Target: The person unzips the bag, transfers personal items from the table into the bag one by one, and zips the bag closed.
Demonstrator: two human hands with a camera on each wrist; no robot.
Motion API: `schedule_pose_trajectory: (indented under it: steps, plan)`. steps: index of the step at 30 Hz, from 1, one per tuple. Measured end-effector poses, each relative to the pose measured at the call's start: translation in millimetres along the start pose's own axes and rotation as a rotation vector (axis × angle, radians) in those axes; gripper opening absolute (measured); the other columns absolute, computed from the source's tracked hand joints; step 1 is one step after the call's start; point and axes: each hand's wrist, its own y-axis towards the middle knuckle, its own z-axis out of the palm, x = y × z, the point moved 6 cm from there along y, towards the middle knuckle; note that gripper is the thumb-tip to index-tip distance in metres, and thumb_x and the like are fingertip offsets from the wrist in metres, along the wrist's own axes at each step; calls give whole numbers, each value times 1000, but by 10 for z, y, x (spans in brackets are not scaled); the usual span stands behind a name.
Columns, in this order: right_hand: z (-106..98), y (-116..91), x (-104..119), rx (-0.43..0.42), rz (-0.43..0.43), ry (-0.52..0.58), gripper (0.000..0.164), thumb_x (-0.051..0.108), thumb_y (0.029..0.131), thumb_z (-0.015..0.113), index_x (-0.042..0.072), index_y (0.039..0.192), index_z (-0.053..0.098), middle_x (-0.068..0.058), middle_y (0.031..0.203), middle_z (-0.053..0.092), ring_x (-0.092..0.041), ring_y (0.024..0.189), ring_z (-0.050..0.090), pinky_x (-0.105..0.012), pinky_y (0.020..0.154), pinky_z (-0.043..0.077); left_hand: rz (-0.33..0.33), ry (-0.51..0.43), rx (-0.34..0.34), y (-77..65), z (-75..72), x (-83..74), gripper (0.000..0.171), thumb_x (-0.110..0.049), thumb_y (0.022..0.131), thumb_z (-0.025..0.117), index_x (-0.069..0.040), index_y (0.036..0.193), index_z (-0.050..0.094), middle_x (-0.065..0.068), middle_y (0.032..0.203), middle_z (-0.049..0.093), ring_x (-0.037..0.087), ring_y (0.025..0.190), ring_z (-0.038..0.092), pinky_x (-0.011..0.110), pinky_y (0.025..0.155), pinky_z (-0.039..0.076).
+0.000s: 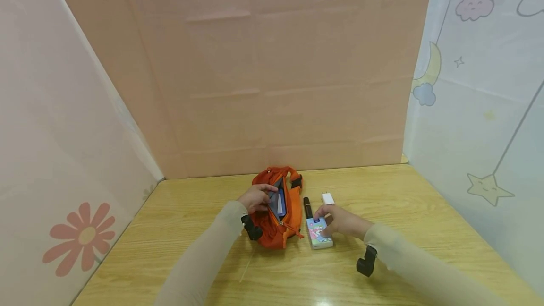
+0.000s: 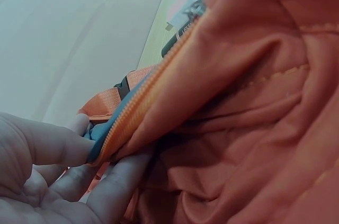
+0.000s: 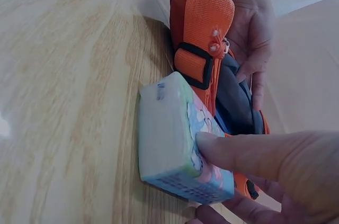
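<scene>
An orange waist bag (image 1: 272, 237) lies on the table with its zipped opening spread, showing a grey lining and a blue and white flat item (image 1: 281, 204) inside. My left hand (image 1: 256, 198) pinches the zipped edge (image 2: 130, 113) of that opening between thumb and fingers. To the right of the bag, my right hand (image 1: 345, 222) holds a small pack of tissues (image 3: 164, 128) with a colourful cartoon print. Its thumb presses on the printed face, while the other fingers are partly hidden behind the pack.
Just beyond the tissues lie a black pen-like tube (image 1: 307, 207) and a white charger plug (image 1: 327, 198). A black buckle (image 1: 296, 182) sits on the bag's strap. Hanging cloths surround the wooden table (image 1: 191, 230) at the back and both sides.
</scene>
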Motion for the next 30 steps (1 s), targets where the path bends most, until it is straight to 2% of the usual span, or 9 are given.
schedule_pose_trajectory:
  steps: [5,13,16,23,30]
  plan:
    - [5,6,2,-5,-13,0,35,-11,77,70,-2,108,57,-16,115,48,-25,94,56,-34,77,53,-2,-2,-2,4,-4,3,44,12,88,50,-5,126,61,7,94,53,18,74,50,30,62,48]
    - [3,11,-46,36,-26,43,40,-11,76,72,1,111,57,-18,121,45,-25,98,61,-34,75,55,-7,-8,-1,-1,1,0,44,12,87,50,-5,126,62,7,94,53,18,74,51,31,63,48]
    - [0,-5,-32,46,-28,57,40,-9,77,72,2,112,57,-20,124,45,-25,97,60,-35,75,54,-6,-10,-4,-14,3,-8,45,13,87,50,-5,126,61,7,97,53,17,73,51,30,62,49]
    - [-50,-37,-38,47,5,45,38,3,82,73,6,117,58,-19,119,57,-25,99,57,-36,79,52,-8,-3,-12,-36,7,-19,45,13,87,50,-5,126,62,8,99,52,17,73,52,30,61,49]
    - [-100,-58,-49,58,20,66,38,7,85,71,9,119,57,-24,126,48,-26,95,59,-37,74,55,-12,-2,-15,-1,-1,-16,45,13,86,50,-6,125,62,7,98,52,17,73,51,30,62,49]
